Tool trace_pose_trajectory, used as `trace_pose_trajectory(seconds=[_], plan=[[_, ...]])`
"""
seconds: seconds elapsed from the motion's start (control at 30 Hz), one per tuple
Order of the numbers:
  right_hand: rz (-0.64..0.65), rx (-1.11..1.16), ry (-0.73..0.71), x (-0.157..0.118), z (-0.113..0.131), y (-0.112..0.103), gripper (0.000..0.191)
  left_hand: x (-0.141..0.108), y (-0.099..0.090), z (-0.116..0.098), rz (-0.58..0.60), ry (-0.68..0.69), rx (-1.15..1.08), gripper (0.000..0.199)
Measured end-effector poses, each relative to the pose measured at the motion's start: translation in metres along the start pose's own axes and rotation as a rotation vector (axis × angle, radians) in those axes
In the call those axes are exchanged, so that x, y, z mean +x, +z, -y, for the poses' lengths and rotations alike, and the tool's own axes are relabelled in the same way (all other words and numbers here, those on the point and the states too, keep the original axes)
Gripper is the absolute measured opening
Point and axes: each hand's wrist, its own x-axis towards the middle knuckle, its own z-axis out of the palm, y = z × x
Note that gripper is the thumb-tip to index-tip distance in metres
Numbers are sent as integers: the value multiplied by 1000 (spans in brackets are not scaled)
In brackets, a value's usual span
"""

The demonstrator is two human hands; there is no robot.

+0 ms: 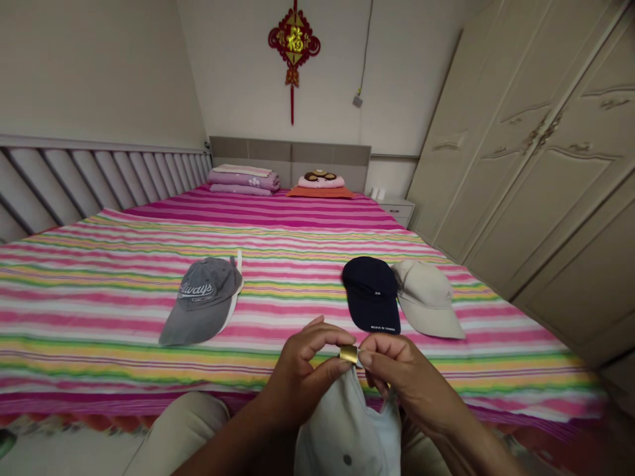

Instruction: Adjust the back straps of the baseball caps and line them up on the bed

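A pale grey cap [337, 430] is held low in front of me, at the bed's near edge, with its back strap uppermost. On that strap sits a gold metal buckle [348, 354]. My left hand [310, 367] pinches the buckle between thumb and fingers. From the other side, my right hand [391, 363] is closed on the strap end right beside the buckle. The fingers hide most of the strap. Beyond my hands lie a navy cap [370, 284] and a beige cap [427, 297], touching each other. Further left rests a grey cap [206, 294] with white lettering, lying over a white one.
A striped sheet [288, 284] covers the bed. Folded purple bedding [243, 180] and a pink folded item [322, 180] lie by the headboard [327, 155]. A slatted rail [99, 178] runs along the left; a wardrobe [536, 152] stands on the right.
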Motion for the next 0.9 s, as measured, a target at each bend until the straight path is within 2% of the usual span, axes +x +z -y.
trace_pose_trajectory(seconds=[0.17,0.33,0.57,0.73,0.9], plan=[[-26,-40,-22,2,-5,0,25,1,-2,0,16,24,89,20],[-26,26,-23,2,-8,2,25,2,-3,0,12,-81,1,15],[-26,92,-8,2,-6,3,24,2,-3,0,-1,-62,6,17],[-10,186,25,2,-6,6,24,1,-3,1,8,-55,-19,17],[73,408,66,3,-9,7,24,1,-3,2,19,-70,-31,16]])
